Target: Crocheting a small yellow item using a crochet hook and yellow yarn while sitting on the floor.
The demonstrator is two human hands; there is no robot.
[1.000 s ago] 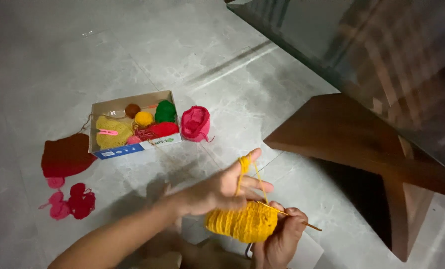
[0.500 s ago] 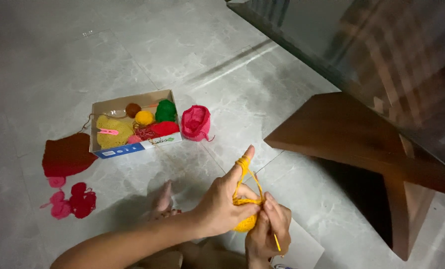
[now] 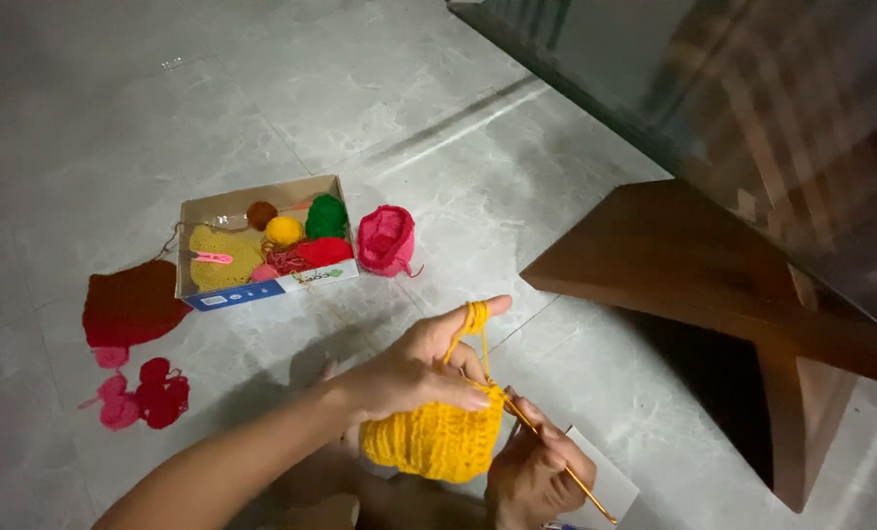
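One cardboard box [image 3: 267,287] sits on the floor, w/ approx. five yarn items inside: one green ball [image 3: 327,216], one yellow ball [image 3: 283,231], one brown ball [image 3: 261,214], one red bundle [image 3: 323,251], one yellow knitted piece [image 3: 221,257] w/ one pink clip [image 3: 211,257]. Outside the box: one pink knit piece [image 3: 386,238], one dark red piece [image 3: 129,306], one cluster of pink/red pom-poms [image 3: 144,395]. Two hands, one yellow crochet piece [image 3: 437,442], one hook [image 3: 566,471].

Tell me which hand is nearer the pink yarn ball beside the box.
Left. The left hand is just below the pink yarn ball; the right hand sits lower and farther right, holding the crochet hook.
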